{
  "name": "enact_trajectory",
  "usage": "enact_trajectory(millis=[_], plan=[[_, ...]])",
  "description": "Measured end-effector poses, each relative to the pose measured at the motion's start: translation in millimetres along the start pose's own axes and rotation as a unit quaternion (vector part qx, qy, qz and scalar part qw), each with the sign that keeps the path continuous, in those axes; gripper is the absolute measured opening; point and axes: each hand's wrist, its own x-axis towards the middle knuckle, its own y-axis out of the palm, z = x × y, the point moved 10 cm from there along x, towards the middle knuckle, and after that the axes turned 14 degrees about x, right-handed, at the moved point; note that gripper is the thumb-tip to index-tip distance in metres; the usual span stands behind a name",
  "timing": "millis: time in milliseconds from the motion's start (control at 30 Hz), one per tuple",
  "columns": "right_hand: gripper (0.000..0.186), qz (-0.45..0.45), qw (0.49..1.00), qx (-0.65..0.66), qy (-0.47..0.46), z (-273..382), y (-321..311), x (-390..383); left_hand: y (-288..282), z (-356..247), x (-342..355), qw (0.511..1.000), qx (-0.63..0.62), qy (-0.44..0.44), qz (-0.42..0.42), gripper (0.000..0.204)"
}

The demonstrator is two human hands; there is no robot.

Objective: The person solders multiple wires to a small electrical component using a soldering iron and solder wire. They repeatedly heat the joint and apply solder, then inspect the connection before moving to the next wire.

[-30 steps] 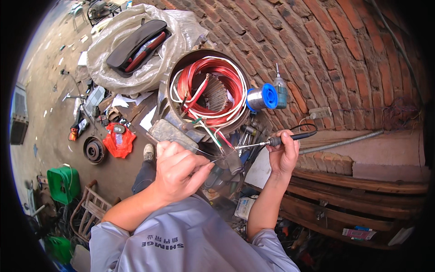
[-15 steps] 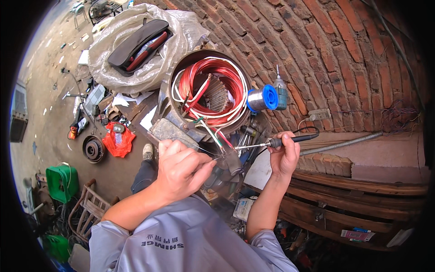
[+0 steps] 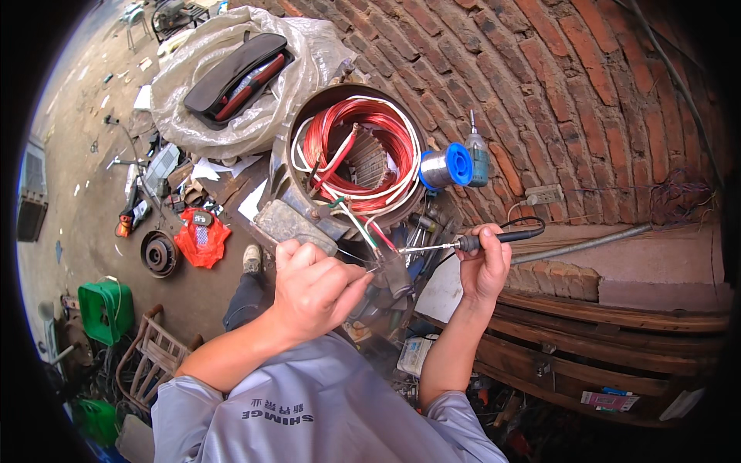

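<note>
My right hand (image 3: 485, 258) grips a black-handled soldering iron (image 3: 466, 241), its metal shaft reaching left to the ends of red and white wire leads (image 3: 373, 231). My left hand (image 3: 316, 285) is closed on a thin solder wire (image 3: 351, 255) near those ends; a thin haze hangs just below. The leads come out of a round metal motor housing (image 3: 296, 106) with red wire windings (image 3: 336, 133) inside. A spool of solder (image 3: 439, 168) with blue flanges lies at the housing's right, beside a teal drill (image 3: 478, 163). A grimy metal block (image 3: 289, 225) sits behind my left hand.
A brick wall (image 3: 540, 100) rises at right above wooden planks (image 3: 587, 316). A plastic sack (image 3: 177, 85) with a dark case (image 3: 212, 92) is at the upper left. Red plastic bag (image 3: 194, 247), round metal part (image 3: 158, 255), green bucket (image 3: 104, 309) and wooden chair (image 3: 154, 363) are on the left.
My left hand has shifted slightly to the right, toward the iron's tip and the wire ends. My right hand and the iron are almost unmoved.
</note>
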Motion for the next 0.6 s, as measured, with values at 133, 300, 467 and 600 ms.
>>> enact_trajectory(millis=[133,300,467,600], plan=[[0.014,0.003,1.0,-0.003,-0.001,0.2,0.7,0.2,0.1,-2.6,-1.5,1.0,0.014,0.009,-0.006,0.02],[0.014,0.002,1.0,-0.006,-0.003,0.3,0.9,0.0,0.6,-4.5,-2.4,1.0,0.021,0.015,-0.012,0.021],[0.015,0.006,1.0,-0.006,-0.004,0.2,1.7,0.5,2.3,-6.6,-3.6,0.999,0.028,0.015,-0.013,0.02],[0.014,0.001,1.0,-0.007,-0.007,0.5,1.8,-0.4,2.8,-8.4,-2.8,0.999,0.034,0.016,-0.012,0.02]])
